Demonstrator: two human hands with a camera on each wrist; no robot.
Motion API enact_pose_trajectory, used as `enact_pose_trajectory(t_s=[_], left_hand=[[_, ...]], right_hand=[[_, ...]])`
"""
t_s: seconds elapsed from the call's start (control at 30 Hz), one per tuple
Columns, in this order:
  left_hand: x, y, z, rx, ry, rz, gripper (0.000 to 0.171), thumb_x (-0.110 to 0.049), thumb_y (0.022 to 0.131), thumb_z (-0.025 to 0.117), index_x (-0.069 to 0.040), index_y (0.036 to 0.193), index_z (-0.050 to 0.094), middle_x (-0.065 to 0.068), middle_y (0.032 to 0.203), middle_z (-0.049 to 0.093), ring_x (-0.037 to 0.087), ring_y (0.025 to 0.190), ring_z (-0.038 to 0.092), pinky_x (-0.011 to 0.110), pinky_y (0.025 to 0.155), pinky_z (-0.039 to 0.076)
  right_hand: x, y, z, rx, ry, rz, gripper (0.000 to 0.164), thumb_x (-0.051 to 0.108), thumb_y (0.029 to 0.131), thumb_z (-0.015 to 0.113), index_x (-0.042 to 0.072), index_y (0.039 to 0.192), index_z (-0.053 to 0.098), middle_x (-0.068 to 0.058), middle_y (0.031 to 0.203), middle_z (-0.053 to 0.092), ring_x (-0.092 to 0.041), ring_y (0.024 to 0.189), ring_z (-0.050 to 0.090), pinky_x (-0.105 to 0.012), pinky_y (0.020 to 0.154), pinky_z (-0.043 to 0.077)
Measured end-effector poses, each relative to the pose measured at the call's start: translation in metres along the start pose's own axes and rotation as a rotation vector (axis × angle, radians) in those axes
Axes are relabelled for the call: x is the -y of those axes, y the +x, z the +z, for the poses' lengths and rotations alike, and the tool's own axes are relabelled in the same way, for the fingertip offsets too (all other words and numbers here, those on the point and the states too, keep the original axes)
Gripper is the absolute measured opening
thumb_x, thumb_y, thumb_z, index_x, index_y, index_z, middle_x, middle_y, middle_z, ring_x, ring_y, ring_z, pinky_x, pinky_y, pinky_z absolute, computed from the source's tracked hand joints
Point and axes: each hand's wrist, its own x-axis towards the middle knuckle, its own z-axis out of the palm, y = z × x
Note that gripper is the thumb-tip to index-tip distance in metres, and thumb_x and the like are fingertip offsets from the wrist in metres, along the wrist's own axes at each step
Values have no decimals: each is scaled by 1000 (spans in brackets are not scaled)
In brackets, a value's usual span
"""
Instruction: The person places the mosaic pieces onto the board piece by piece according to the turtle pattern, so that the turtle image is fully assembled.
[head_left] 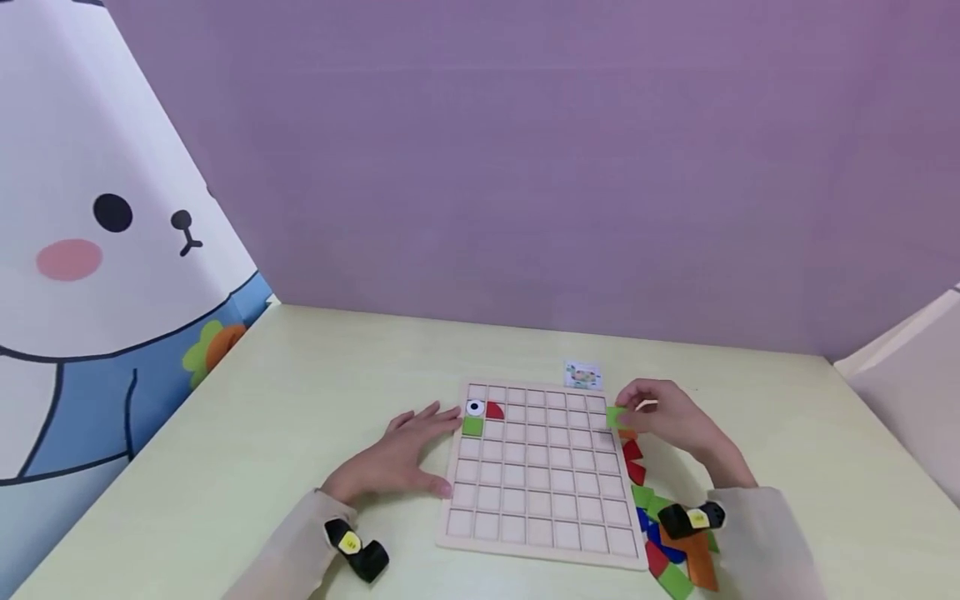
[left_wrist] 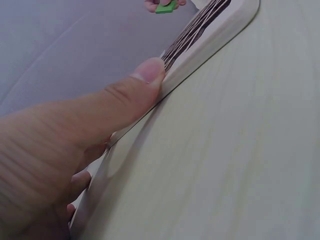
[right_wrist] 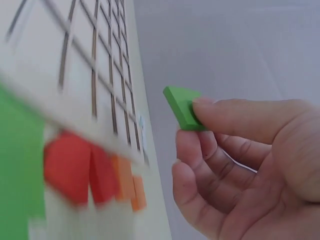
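A wooden grid board (head_left: pixel 542 553) lies flat on the table, divided into square cells. In its upper left cells sit a white tile with a black eye (head_left: pixel 475 407), a red quarter-round tile (head_left: pixel 494 411) and a green square tile (head_left: pixel 472 427). My left hand (head_left: pixel 397 457) rests at the board's left edge with fingers spread; its thumb (left_wrist: pixel 145 80) touches the rim in the left wrist view. My right hand (head_left: pixel 671 417) pinches another green square tile (right_wrist: pixel 184 107) between thumb and fingers, raised over the board's upper right edge.
Loose green, red, blue and orange pieces (head_left: pixel 701 562) are strewn along the board's right side, partly under the right wrist. A small printed picture card (head_left: pixel 582 375) lies behind the board's top edge. A purple partition (head_left: pixel 525 167) stands at the table's back.
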Motion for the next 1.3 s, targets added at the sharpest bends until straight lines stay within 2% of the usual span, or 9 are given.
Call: enact_pose_trajectory(t_s=[0.27, 0.47, 0.67, 0.87, 1.0, 1.3], left_hand=[[0, 3, -1, 11, 12, -6, 96, -56, 70, 75, -13, 147, 37, 6, 156, 31, 33, 147, 13, 60, 114, 7], [0, 2, -3, 7, -3, -12, 96, -57, 70, 75, -14, 147, 37, 4, 157, 29, 32, 148, 11, 59, 115, 6], [0, 1, -2, 14, 3, -8, 95, -56, 70, 75, -14, 147, 37, 4, 156, 29, 32, 148, 12, 59, 115, 7], [-3, 1, -3, 17, -5, 20, 95, -53, 72, 75, -9, 147, 36, 9, 156, 30, 37, 147, 13, 62, 113, 7], [-3, 0, -4, 19, 0, 16, 95, -53, 73, 75, -8, 147, 35, 9, 156, 29, 36, 147, 13, 62, 113, 8], [-3, 0, -3, 22, 5, 12, 95, -54, 73, 74, -9, 147, 35, 9, 156, 29, 36, 147, 12, 62, 114, 7]], right_hand=[[19, 16, 14, 27, 28, -46, 9, 6, 86, 65, 2, 94, 62, -9, 90, 59, -21, 86, 54, -28, 74, 51], [34, 26, 23, 60, 63, -88, 10, 2, 85, 65, -2, 94, 62, -11, 89, 59, -19, 82, 53, -27, 68, 52], [39, 32, 37, 96, 118, -77, 11, 0, 85, 64, -4, 95, 63, -12, 88, 60, -17, 75, 58, -28, 65, 52], [45, 40, 51, 98, 58, -126, 9, 0, 84, 66, -1, 92, 66, -9, 84, 63, -15, 77, 58, -28, 66, 49], [49, 46, 59, 109, 52, -168, 8, 0, 82, 66, -1, 91, 66, -10, 83, 65, -15, 78, 58, -28, 66, 48], [60, 54, 81, 124, 51, -129, 9, -1, 80, 67, 2, 89, 68, -7, 81, 65, -14, 76, 57, -27, 64, 47]])
